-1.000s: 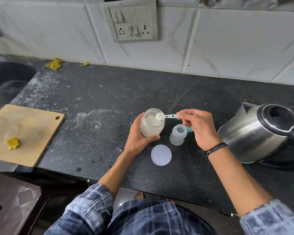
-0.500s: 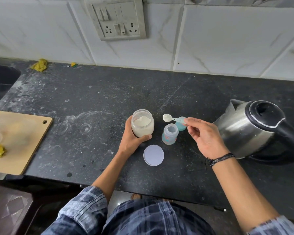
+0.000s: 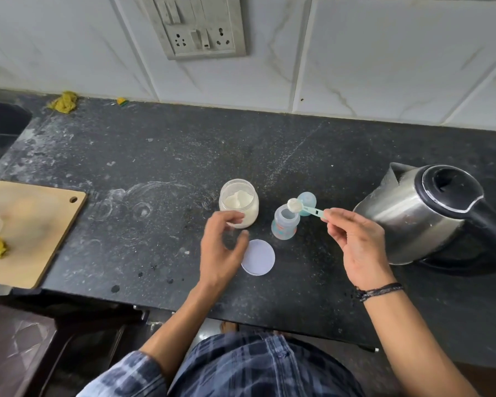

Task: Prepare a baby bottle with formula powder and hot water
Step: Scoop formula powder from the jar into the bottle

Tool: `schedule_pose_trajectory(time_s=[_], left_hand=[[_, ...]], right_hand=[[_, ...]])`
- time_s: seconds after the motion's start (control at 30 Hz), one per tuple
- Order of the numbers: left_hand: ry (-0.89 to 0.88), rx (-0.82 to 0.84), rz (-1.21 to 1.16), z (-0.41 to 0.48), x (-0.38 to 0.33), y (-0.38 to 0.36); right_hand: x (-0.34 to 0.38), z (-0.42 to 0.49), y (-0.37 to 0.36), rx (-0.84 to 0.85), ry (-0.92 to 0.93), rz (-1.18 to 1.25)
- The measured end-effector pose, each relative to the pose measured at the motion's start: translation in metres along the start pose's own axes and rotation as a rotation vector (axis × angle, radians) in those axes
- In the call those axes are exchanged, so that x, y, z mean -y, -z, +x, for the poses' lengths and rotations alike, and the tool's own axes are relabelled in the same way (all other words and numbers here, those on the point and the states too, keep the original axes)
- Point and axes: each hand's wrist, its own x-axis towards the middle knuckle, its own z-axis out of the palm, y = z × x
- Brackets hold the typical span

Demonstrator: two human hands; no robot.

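I hold the thin handle of the turquoise scoop (image 3: 305,208) pinched in the fingertips of my right hand (image 3: 358,247), with its heaped bowl over the far rim of the open baby bottle (image 3: 285,223), so that the formula powder can fall straight into the narrow mouth. My left hand (image 3: 222,253) is open and empty, just in front of the formula jar (image 3: 239,202) and apart from it, and it blurs. The jar lid (image 3: 258,257) lies flat near the bottle, the bottle cap (image 3: 307,202) stands behind it, and the steel kettle (image 3: 430,213) waits at the right, I think for the water.
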Motion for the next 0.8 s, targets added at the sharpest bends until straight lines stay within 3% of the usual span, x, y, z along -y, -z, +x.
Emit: schedule_pose_trajectory(time_s=[0.23,0.63,0.8], left_hand=[[0.023,0.252,0.057,0.0,-0.009,-0.037],[0.275,0.368,0.065,0.012,-0.002,-0.072],[0.289,0.374,0.049,0.018,0.001,-0.077]], right_hand=[[0.002,-0.005,0.002,-0.021,0.07,-0.021],[0.0,-0.002,0.0,-0.022,0.206,-0.081],[-0.003,0.0,0.002,-0.028,0.204,-0.081]])
